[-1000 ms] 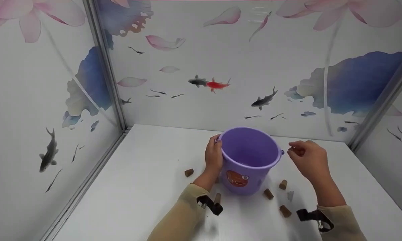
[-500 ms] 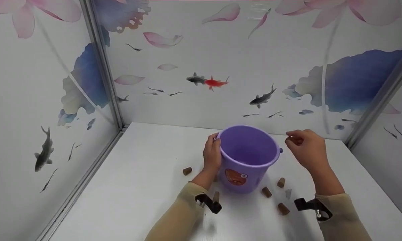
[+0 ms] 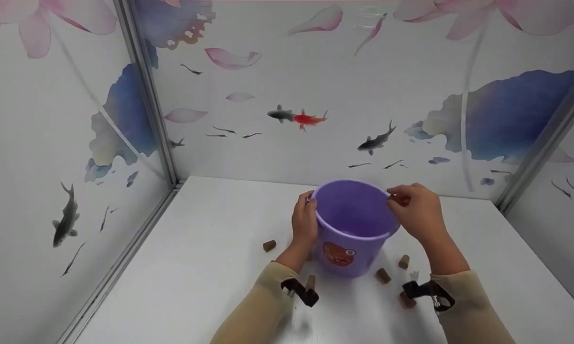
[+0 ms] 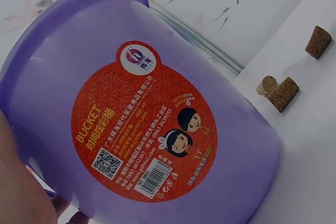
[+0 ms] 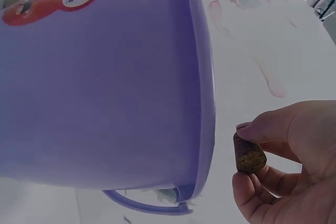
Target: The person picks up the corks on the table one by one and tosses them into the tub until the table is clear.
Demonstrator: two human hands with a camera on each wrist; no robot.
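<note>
Presently in hand, as judged: carrying one cork to the bucket's mouth.

Item: purple plastic bucket (image 3: 349, 260), red label, on the bench (image 3: 210, 267) between the hands.
Item: left hand (image 3: 306, 222), gripping the bucket at its near-side rim.
Item: right hand (image 3: 418, 212), thumb and fingers pinching a tapered cork stopper (image 5: 250, 156); the right wrist view shows that stopper beyond the rim, apart from it.
Items, loose: one cork (image 3: 269, 245) left of the left hand; another (image 3: 311, 283) by the left cuff; three more, below the right hand, including one (image 3: 383, 275) nearest the bucket; among these a small clear piece (image 3: 414, 275), unidentified.

Next move, by judgement: shift the pinch farther inward over the opening, then part the fingers, with the left hand steadying.

Difference: half a second ago the right hand stood clear of the bucket's right side; now it overlaps the right rim in the head view. Left-hand grip unchanged.
</note>
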